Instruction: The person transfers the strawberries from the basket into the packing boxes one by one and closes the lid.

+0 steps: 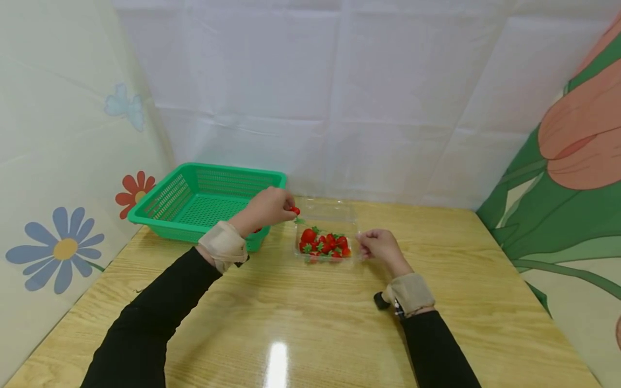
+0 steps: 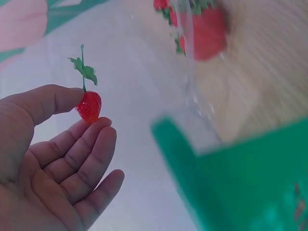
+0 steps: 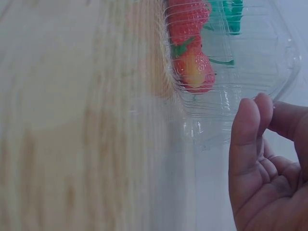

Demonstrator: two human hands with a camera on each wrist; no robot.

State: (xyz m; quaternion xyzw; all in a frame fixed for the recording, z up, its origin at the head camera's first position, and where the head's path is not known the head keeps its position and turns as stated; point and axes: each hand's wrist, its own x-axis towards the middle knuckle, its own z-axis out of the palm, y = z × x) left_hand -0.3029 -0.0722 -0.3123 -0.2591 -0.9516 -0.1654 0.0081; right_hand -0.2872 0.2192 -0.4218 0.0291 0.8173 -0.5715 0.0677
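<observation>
A small red strawberry [image 2: 89, 106] with a green stem and leaves is pinched between the thumb and fingers of my left hand [image 1: 269, 206]. That hand is between the green basket [image 1: 170, 229] and a clear plastic box [image 1: 324, 260], near the box's left side. Several strawberries [image 1: 326, 243] lie inside the box, and its clear lid [image 1: 326, 209] stands open at the back. At the box's right side, my right hand [image 1: 382, 250] pinches the rim between thumb and fingertips, as the right wrist view [image 3: 269, 159] shows.
The green basket stands at the left on the wooden table [image 1: 310, 312], with a bit of red [image 1: 257, 230] seen at its near right corner beneath the left wrist. A white cloth [image 1: 310, 97] hangs behind the table. Printed flower panels [image 1: 63, 248] flank both sides.
</observation>
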